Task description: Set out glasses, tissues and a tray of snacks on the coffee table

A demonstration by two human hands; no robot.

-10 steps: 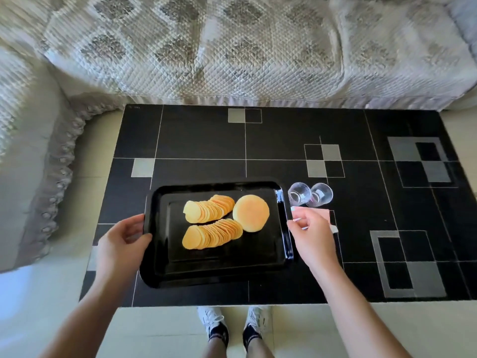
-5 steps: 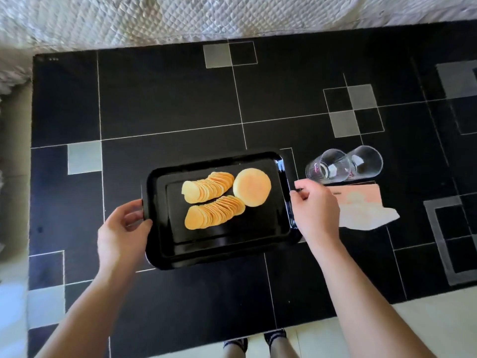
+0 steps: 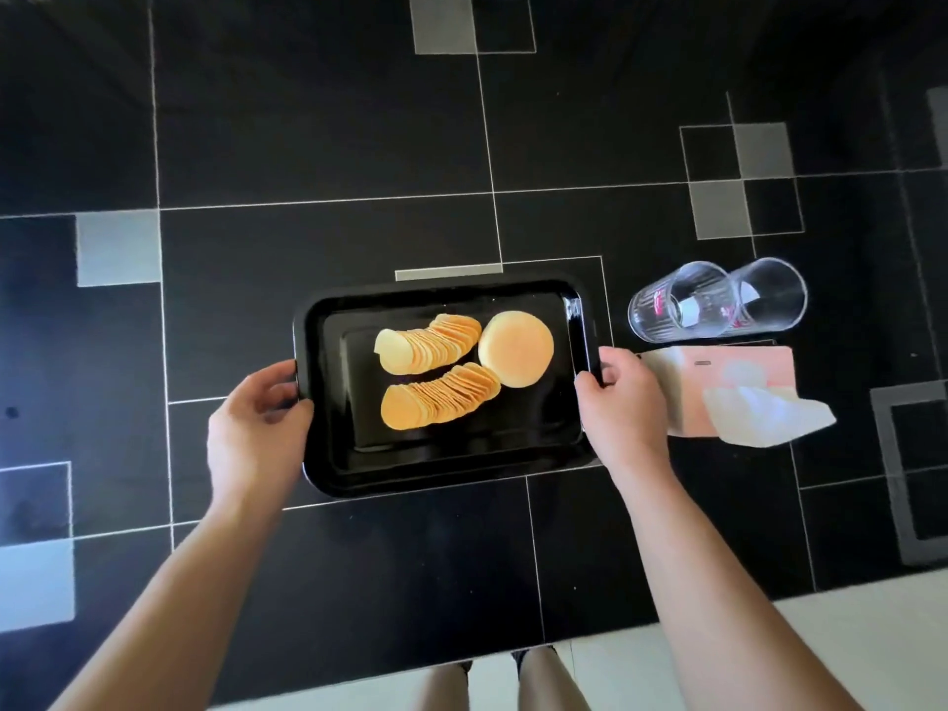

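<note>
Two hands grip the tray (image 3: 328, 469) by its short ends, left hand (image 3: 256, 423) and right hand (image 3: 623, 407) curled round the rim, its long axis running between them on the counter (image 3: 308, 146), glasses (image 3: 718, 302) and tissues (image 3: 744, 397) just right of it.

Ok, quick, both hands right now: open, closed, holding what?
Left hand: closed, gripping the left edge of the black tray.
Right hand: closed, gripping the tray's right edge.

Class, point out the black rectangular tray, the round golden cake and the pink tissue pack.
Black rectangular tray (image 3: 441, 464): head view, bare near floor.
Round golden cake (image 3: 516, 348): head view, top centre.
Pink tissue pack (image 3: 718, 372): head view, top face.
</note>
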